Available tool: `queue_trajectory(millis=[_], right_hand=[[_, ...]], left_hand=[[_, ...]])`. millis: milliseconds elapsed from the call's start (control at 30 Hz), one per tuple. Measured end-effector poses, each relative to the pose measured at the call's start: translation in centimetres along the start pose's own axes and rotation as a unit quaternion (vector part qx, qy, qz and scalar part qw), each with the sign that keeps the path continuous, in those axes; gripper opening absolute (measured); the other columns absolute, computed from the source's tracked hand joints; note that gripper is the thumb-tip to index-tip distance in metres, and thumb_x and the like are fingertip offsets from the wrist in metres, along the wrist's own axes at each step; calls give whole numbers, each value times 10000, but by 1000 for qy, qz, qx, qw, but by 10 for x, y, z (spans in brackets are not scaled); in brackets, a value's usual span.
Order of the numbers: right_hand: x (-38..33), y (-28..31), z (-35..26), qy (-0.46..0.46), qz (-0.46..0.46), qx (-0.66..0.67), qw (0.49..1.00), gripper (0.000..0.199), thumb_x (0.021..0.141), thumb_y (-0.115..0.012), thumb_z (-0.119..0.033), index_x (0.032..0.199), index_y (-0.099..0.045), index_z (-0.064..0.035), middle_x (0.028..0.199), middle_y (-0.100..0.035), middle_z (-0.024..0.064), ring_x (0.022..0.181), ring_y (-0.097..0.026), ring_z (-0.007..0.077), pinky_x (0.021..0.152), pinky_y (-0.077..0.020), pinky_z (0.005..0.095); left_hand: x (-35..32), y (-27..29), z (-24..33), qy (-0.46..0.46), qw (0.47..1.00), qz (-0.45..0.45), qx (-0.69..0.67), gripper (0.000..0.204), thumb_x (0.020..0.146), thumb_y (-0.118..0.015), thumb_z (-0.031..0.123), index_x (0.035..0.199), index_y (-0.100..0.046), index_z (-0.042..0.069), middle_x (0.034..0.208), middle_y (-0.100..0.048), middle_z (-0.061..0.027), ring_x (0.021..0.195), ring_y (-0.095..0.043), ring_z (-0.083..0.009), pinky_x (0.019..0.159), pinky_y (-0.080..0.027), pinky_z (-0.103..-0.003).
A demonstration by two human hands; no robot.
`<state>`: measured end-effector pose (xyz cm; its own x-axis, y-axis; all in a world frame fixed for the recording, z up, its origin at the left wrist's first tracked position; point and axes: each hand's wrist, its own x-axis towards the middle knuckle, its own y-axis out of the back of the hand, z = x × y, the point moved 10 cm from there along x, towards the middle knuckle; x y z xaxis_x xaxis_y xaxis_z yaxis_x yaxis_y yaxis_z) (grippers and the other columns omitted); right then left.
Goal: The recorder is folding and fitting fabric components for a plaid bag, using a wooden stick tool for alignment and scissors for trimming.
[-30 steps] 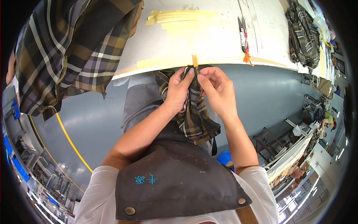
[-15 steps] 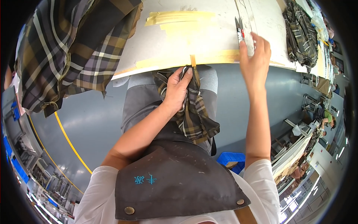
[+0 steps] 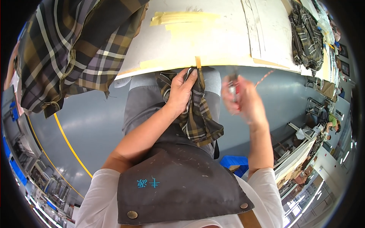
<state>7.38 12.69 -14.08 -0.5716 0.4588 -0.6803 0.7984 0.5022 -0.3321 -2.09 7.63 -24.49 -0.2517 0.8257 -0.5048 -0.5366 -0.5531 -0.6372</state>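
My left hand (image 3: 178, 91) pinches the upper end of a small brown, black and white plaid cloth piece (image 3: 200, 121), just below the table's near edge. The rest of that cloth hangs over my lap. Above the pinched end, a narrow tan strip (image 3: 198, 62) lies over the table edge. My right hand (image 3: 250, 102) is closed around a pair of thread snips (image 3: 236, 93) with red and white on the handle. Motion smears the snips and fingers, and the blades point toward the table. A thin reddish cord (image 3: 265, 77) trails behind this hand.
The white table (image 3: 228, 41) carries yellow tape (image 3: 182, 18). Large plaid cloth (image 3: 42, 60) drapes over its left end, and another plaid bundle (image 3: 307, 38) lies at the right. A blue bin (image 3: 232, 162) stands on the floor at my right. People work farther off at the right.
My right hand has picked the thread snips up off the table and brought them toward me, past the table edge. The left hand and its cloth have stayed put.
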Motion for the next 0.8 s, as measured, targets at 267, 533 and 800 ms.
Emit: queue_trajectory(millis=[267, 533, 800], right_hand=[[3, -17, 57, -154, -38, 16, 987, 451, 945, -322, -457, 862, -497, -49, 635, -384, -19, 474, -309, 53, 393, -226, 198], [16, -15, 51, -152, -46, 3, 987, 438, 926, -365, -481, 839, -479, -67, 571, -390, -7, 402, -271, 43, 343, -182, 186], [20, -16, 46, -138, -48, -14, 989, 406, 926, -406, -443, 817, -480, -59, 574, -396, -6, 401, -266, 36, 336, -179, 179]], left_hand=[[-1, -5, 7, -32, 999, 1, 18, 278, 899, -542, 171, 1108, -549, -13, 973, -600, -17, 853, -519, -59, 769, -419, -209], [-1, -4, 6, -25, 1000, 3, 7, 252, 900, -539, 161, 1078, -560, -16, 941, -611, -23, 818, -537, -64, 746, -434, -211], [-2, -4, 6, -21, 1000, -2, 6, 231, 900, -539, 156, 1058, -568, -10, 907, -608, -7, 785, -526, -53, 716, -429, -204]])
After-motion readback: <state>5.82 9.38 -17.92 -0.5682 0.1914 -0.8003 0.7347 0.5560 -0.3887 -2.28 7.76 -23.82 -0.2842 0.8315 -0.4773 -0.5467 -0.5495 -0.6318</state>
